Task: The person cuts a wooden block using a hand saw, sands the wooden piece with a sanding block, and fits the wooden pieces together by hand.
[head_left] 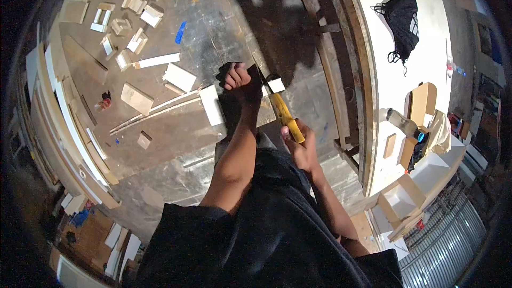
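Observation:
Near the middle of the head view, my right hand (301,144) is wrapped round the yellow handle of a tool (284,114). The tool's dark, thin front part points up and left, and its tip is lost in shadow. My left hand (238,76) is closed, with fingers curled, just left of the tool; what it holds, if anything, is too dark to tell. A small white piece (276,85) lies right beside the tool. Left of my left forearm is a white board (211,105).
Several small wooden pieces (136,99) lie on the floor at left, with long thin strips (154,113). On the right stands a long white-topped table (394,90) with a black cloth item (404,24), a bottle (401,122) and boxes. Boards lean at far left.

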A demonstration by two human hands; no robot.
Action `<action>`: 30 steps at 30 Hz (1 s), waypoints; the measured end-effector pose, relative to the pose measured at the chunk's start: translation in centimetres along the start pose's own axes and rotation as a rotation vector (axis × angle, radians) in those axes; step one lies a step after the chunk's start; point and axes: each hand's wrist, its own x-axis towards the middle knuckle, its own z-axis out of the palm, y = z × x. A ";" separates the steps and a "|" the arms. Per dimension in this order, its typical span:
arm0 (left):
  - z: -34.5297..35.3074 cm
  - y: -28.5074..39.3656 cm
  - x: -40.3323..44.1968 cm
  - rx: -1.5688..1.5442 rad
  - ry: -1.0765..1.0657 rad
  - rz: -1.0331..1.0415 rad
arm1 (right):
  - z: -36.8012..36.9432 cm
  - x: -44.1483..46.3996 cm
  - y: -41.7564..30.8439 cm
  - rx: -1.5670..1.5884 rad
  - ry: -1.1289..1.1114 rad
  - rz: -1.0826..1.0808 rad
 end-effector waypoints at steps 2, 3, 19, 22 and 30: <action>-0.5 0.3 0.1 0.024 0.002 0.022 | 0.2 0.2 0.2 0.042 0.010 0.025; -0.8 0.2 0.1 0.051 0.012 0.044 | 0.3 0.5 -0.5 0.021 0.027 0.045; -1.8 0.2 0.1 0.110 0.012 0.091 | 0.3 1.0 -3.5 -0.141 0.010 0.026; -1.5 0.6 0.2 0.025 -0.013 -0.013 | 0.5 -0.1 -2.3 -0.043 0.051 0.007; -1.1 -0.5 -2.2 -0.015 0.103 0.073 | 1.3 0.9 -2.5 -0.011 0.142 -0.205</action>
